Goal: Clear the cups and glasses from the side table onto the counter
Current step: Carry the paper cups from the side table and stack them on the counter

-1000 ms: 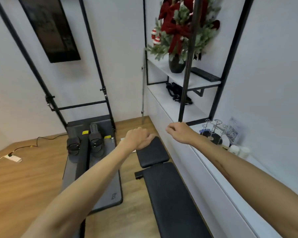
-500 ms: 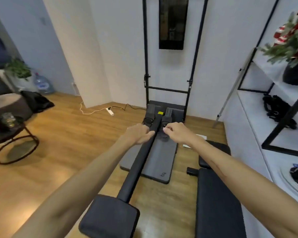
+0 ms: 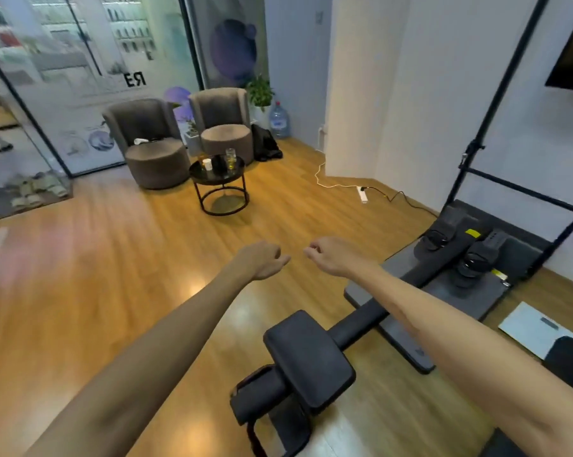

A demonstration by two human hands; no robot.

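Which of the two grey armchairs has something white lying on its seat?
The left armchair, nearest the glass wall: a small white object lies on its cushion. The right armchair has a bare seat.

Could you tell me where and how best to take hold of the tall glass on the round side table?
Probably wrap a hand round the middle of the tall glass, coming from the room side. It stands upright near the edge of the side table, with armchairs close behind.
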